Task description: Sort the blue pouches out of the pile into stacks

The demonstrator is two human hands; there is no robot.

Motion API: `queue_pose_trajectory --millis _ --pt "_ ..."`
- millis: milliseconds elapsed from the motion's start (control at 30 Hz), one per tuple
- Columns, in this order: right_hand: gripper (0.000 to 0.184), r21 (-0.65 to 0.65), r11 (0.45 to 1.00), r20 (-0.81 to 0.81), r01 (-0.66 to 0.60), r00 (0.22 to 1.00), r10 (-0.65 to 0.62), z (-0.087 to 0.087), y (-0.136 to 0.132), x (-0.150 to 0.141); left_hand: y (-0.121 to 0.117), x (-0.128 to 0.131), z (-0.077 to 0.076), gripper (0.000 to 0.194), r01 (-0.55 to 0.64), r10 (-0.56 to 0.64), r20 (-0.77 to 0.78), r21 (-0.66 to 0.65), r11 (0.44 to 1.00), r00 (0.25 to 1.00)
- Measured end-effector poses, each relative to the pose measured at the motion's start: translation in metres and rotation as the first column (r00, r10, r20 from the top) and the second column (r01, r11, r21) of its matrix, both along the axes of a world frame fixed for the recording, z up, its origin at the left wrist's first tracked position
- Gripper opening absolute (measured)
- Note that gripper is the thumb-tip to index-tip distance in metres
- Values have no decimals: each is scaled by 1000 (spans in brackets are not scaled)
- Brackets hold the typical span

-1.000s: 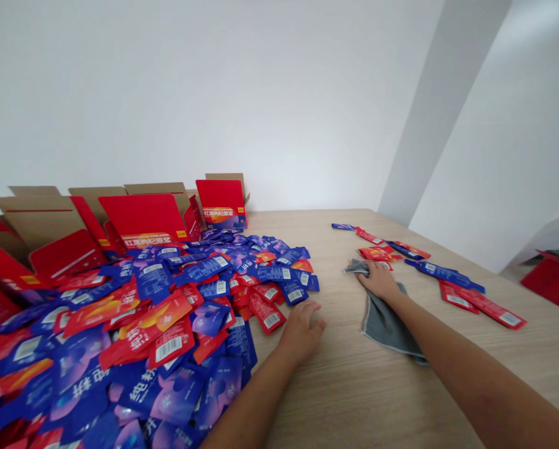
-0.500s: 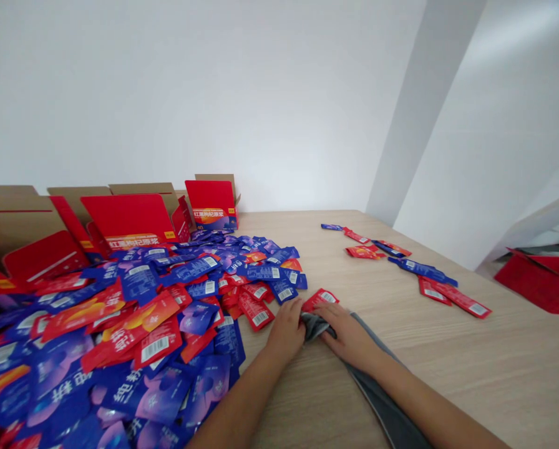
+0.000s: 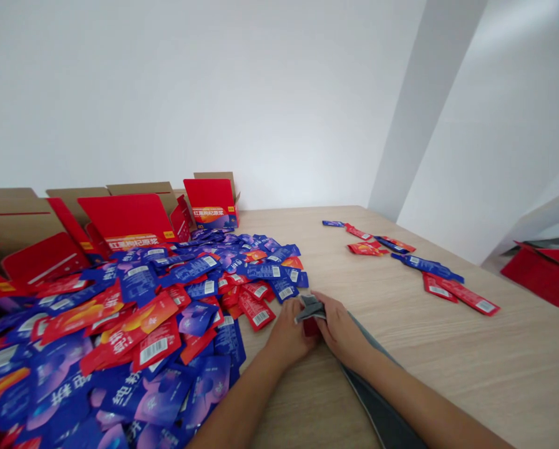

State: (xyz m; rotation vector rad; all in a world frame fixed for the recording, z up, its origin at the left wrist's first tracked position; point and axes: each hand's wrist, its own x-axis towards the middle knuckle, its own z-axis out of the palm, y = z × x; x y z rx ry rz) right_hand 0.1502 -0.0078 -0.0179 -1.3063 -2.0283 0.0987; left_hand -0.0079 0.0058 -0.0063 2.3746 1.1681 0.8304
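Shifted since the earlier frame: gray cloth [image 3: 380,399], its folded end now farther forward, pinched by the person's right hand [image 3: 342,332]; left hand [image 3: 285,333], curled alongside, its hold unclear; red sachet [image 3: 311,327], formerly beyond the hands, now partly hidden between them.

The left hand [image 3: 286,337] curls just beside the clasping right hand [image 3: 344,333] (forearms [image 3: 244,396] angling inward), its grip hard to judge.
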Motion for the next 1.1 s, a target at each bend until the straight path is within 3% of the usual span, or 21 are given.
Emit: queue_pose_trajectory --millis 100,200,333,467,700,933,1100 --pt "31 31 995 175 94 980 -98 -3 7 5 3 -3 3 40 -139 137 -121 -7 990 983" --pt "25 11 982 229 186 956 -184 -3 17 19 4 -5 4 38 -110 102 -158 -45 993 982" --pt "29 -30 985 228 168 961 -157 -6 24 30 2 -2 2 47 -104 93 -155 -64 992 984" --pt "32 -59 987 187 147 973 -134 -7 22 30 1 2 1 53 -174 165 -158 -45 984 974" --pt "28 -50 994 106 101 990 -95 -2 18 27 0 5 5 22 -202 185 -268 -37 979 945" --pt "24 -121 993 25 -7 1000 10 5 11 22 -2 5 10 28 -212 219 -336 59 976 916" --pt "23 -193 977 -105 95 988 -116 2 10 20 -2 5 10 32 -157 189 -369 115 981 910"
